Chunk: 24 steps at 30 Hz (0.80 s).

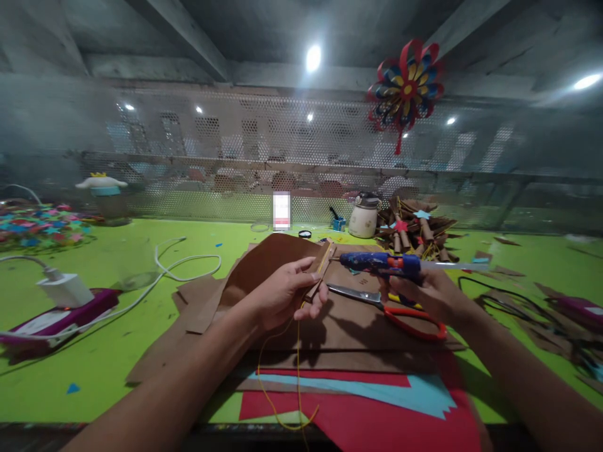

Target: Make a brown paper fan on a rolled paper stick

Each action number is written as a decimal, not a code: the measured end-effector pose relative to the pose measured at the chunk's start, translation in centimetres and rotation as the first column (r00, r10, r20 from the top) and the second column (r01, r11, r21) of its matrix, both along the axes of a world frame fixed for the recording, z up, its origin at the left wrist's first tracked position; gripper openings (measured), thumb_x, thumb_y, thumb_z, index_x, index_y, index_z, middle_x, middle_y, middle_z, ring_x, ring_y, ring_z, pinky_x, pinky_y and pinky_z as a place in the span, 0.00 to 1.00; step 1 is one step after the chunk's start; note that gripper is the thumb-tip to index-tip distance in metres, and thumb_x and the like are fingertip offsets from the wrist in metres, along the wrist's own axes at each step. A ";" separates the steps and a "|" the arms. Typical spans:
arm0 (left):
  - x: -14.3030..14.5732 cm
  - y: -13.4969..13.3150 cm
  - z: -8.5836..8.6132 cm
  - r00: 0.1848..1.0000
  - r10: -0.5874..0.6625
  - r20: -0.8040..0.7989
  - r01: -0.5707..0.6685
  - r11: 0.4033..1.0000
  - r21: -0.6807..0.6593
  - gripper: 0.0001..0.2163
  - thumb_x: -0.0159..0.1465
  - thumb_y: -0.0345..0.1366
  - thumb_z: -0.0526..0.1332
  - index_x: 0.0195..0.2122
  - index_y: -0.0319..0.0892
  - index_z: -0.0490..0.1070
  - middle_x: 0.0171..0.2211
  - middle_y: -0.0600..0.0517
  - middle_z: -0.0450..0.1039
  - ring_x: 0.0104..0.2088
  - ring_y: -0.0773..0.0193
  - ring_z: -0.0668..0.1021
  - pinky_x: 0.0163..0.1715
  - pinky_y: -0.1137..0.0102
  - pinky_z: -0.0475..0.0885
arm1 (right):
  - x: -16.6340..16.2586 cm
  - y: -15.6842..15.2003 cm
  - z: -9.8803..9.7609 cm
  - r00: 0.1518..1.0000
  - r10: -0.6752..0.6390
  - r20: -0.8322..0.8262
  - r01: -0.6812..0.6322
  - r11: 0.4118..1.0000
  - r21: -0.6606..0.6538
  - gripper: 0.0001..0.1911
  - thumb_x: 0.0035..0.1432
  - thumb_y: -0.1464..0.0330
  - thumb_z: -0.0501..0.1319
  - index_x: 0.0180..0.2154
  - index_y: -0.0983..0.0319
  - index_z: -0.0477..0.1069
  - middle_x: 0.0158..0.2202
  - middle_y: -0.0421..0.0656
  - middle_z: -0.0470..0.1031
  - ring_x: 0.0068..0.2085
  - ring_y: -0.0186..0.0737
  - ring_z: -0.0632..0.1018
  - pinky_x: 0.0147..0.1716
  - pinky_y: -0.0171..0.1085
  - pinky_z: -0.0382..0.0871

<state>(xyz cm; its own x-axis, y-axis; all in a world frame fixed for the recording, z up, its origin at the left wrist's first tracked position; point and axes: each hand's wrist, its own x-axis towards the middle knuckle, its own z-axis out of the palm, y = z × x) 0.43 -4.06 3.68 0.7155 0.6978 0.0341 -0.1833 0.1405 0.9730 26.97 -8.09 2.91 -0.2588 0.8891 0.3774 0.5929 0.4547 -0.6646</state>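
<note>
My left hand (287,294) is closed on a folded strip of brown paper (322,267) and a yellow string (298,370) that hangs down toward me. My right hand (431,294) grips a blue hot glue gun (381,263), its nozzle pointing left at the top of the strip. A clear glue stick (455,266) juts from the back of the gun. Red-handled scissors (391,307) lie on brown paper sheets (264,263) just under both hands.
Red and light-blue paper (377,402) lies at the near edge of the green table (94,351). A white charger and cable (66,289) sit on a pink device at the left. Rolled brown paper pieces (417,232) and a cream pot (363,216) stand behind. A black cord (509,301) runs at the right.
</note>
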 end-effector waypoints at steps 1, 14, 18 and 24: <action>0.0 0.0 0.0 1.000 0.003 0.000 -0.003 1.000 -0.002 0.13 0.63 0.31 0.53 0.48 0.36 0.59 0.25 0.51 0.70 0.16 0.71 0.71 0.09 0.79 0.52 | -0.1 0.0 0.1 1.000 0.002 -0.008 -0.002 1.000 0.006 0.22 0.57 0.52 0.53 0.26 0.63 0.74 0.27 0.43 0.73 0.28 0.37 0.72 0.27 0.33 0.64; 0.2 -0.2 0.1 1.000 0.011 -0.011 -0.011 0.999 0.041 0.11 0.63 0.32 0.52 0.46 0.36 0.59 0.25 0.50 0.69 0.16 0.72 0.71 0.09 0.78 0.52 | 0.1 0.2 -0.7 0.998 0.063 -0.005 -0.063 0.994 -0.085 0.22 0.57 0.52 0.54 0.27 0.63 0.74 0.24 0.42 0.72 0.27 0.38 0.72 0.26 0.33 0.64; 0.1 0.0 0.0 0.999 0.026 -0.018 -0.025 0.999 0.037 0.12 0.62 0.31 0.52 0.47 0.35 0.59 0.25 0.50 0.70 0.17 0.72 0.71 0.10 0.78 0.52 | -0.1 0.1 -0.3 0.999 0.042 -0.023 -0.043 0.998 -0.040 0.22 0.56 0.52 0.55 0.24 0.63 0.74 0.25 0.43 0.73 0.29 0.39 0.73 0.29 0.35 0.66; 0.0 0.2 0.1 0.999 0.029 -0.019 -0.029 0.999 0.023 0.13 0.62 0.30 0.52 0.48 0.35 0.58 0.25 0.50 0.70 0.17 0.71 0.71 0.11 0.78 0.53 | 0.1 0.1 -0.4 0.996 0.079 -0.032 -0.081 0.995 -0.057 0.21 0.57 0.53 0.55 0.25 0.63 0.74 0.27 0.44 0.74 0.31 0.41 0.73 0.31 0.36 0.66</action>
